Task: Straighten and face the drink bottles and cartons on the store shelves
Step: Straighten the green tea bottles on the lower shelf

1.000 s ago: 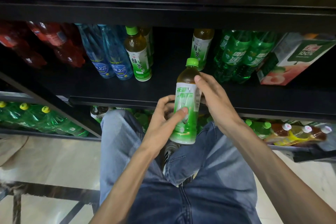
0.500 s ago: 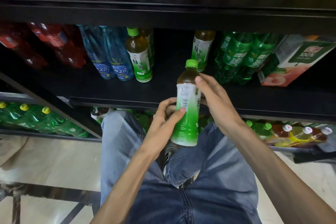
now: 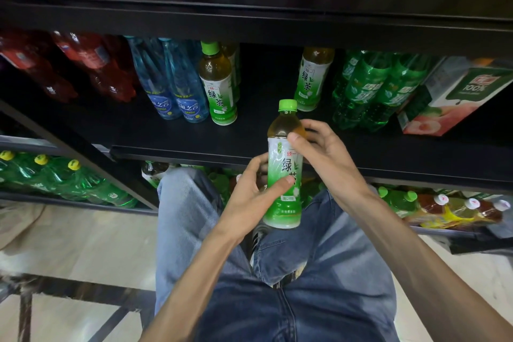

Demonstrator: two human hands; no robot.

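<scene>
Black flat store shelf board, bearing, left to right: dark red plastic soda bottles, two clear blue water bottles, two green-labelled tea bottles well apart, translucent green soda bottles, a tilted peach juice carton.
</scene>
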